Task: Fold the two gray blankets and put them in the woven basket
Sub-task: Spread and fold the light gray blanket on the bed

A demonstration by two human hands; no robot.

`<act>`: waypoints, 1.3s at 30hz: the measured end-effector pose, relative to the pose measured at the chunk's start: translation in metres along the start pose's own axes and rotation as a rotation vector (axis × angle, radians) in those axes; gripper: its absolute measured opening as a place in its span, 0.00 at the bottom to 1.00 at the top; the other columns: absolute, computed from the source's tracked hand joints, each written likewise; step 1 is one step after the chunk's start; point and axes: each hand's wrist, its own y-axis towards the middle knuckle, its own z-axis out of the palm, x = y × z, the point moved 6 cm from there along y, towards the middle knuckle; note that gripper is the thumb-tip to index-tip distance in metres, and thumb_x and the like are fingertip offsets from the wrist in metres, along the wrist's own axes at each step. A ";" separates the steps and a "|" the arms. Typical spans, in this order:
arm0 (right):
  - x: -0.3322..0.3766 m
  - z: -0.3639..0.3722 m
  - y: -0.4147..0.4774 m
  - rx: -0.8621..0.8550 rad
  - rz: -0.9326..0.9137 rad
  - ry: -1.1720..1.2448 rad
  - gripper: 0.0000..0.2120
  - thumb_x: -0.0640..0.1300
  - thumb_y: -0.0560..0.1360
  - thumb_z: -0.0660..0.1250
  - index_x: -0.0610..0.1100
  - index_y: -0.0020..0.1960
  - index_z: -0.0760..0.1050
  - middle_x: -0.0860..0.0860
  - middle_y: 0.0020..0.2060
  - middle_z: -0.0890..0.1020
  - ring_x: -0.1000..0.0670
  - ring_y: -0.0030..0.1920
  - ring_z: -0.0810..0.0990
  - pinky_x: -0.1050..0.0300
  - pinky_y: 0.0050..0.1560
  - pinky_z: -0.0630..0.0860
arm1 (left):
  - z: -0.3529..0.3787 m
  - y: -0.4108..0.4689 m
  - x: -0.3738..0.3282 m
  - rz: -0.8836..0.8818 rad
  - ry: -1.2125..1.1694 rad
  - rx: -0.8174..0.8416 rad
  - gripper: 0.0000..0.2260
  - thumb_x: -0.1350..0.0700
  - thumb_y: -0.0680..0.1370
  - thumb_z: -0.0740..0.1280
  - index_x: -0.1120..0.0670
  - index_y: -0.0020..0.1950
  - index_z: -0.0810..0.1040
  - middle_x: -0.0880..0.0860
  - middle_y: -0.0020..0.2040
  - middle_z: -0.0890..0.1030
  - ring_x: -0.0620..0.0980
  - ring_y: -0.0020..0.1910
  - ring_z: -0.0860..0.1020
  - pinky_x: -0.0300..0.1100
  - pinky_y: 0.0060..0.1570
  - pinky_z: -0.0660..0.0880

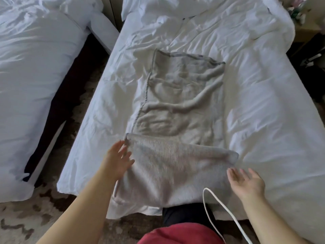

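A gray blanket [177, 106] lies lengthwise on the white bed [263, 111], its near end folded back over itself into a fuzzy flap. My left hand [117, 159] hovers flat, fingers spread, at the flap's left corner, touching or just above the edge. My right hand [246, 184] is open, palm up, just off the flap's right edge on the sheet. Neither hand grips the cloth. I see only one blanket, and no woven basket is in view.
A second white bed [35, 85] stands to the left across a dark gap of patterned carpet [26, 222]. A white cable [218, 206] loops over the near bed edge by my right wrist. Cluttered furniture sits at the far right.
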 end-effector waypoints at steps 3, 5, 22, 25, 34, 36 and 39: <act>-0.007 0.015 0.042 -0.062 0.044 -0.168 0.22 0.46 0.81 0.54 0.39 0.73 0.62 0.40 0.70 0.67 0.42 0.72 0.66 0.46 0.70 0.63 | 0.005 0.043 0.021 -0.090 0.108 -0.048 0.04 0.53 0.77 0.62 0.50 0.48 0.75 0.49 0.49 0.73 0.49 0.49 0.73 0.50 0.56 0.69; -0.013 0.020 0.062 -0.090 0.062 -0.241 0.20 0.45 0.81 0.55 0.39 0.70 0.65 0.41 0.70 0.68 0.43 0.72 0.65 0.47 0.71 0.62 | 0.003 0.062 0.036 -0.122 0.096 -0.114 0.06 0.54 0.78 0.60 0.51 0.47 0.76 0.49 0.48 0.75 0.48 0.46 0.73 0.48 0.53 0.68; -0.018 -0.018 0.067 -0.111 0.038 -0.303 0.20 0.41 0.81 0.54 0.36 0.71 0.65 0.42 0.70 0.69 0.45 0.70 0.68 0.49 0.66 0.68 | -0.041 0.047 0.053 -0.079 0.125 -0.287 0.21 0.55 0.81 0.60 0.57 0.74 0.66 0.53 0.74 0.66 0.54 0.72 0.65 0.53 0.67 0.66; -0.022 -0.048 0.050 -0.154 0.031 -0.306 0.20 0.41 0.81 0.53 0.35 0.71 0.65 0.42 0.70 0.70 0.44 0.71 0.68 0.48 0.68 0.67 | -0.060 0.029 0.066 -0.079 0.134 -0.303 0.21 0.55 0.81 0.60 0.56 0.74 0.66 0.53 0.74 0.66 0.54 0.72 0.65 0.53 0.67 0.65; -0.073 -0.165 0.016 -0.250 0.171 -0.467 0.11 0.38 0.80 0.55 0.39 0.41 0.71 0.42 0.38 0.77 0.45 0.38 0.77 0.49 0.64 0.72 | -0.129 -0.022 0.111 -0.156 0.347 -0.570 0.15 0.60 0.79 0.61 0.57 0.67 0.72 0.57 0.69 0.68 0.54 0.59 0.70 0.49 0.51 0.70; -0.084 -0.176 0.015 -0.228 0.233 -0.453 0.10 0.37 0.80 0.55 0.37 0.43 0.72 0.42 0.31 0.82 0.45 0.31 0.83 0.56 0.44 0.82 | -0.142 -0.027 0.121 -0.227 0.335 -0.598 0.23 0.59 0.79 0.64 0.57 0.73 0.64 0.58 0.74 0.62 0.55 0.61 0.68 0.50 0.52 0.69; -0.089 -0.176 0.024 -0.218 0.262 -0.433 0.08 0.34 0.78 0.57 0.34 0.43 0.72 0.42 0.25 0.81 0.47 0.25 0.82 0.59 0.28 0.80 | -0.135 -0.027 0.134 -0.302 0.165 -0.515 0.28 0.55 0.78 0.67 0.54 0.75 0.61 0.57 0.61 0.70 0.55 0.50 0.73 0.46 0.43 0.71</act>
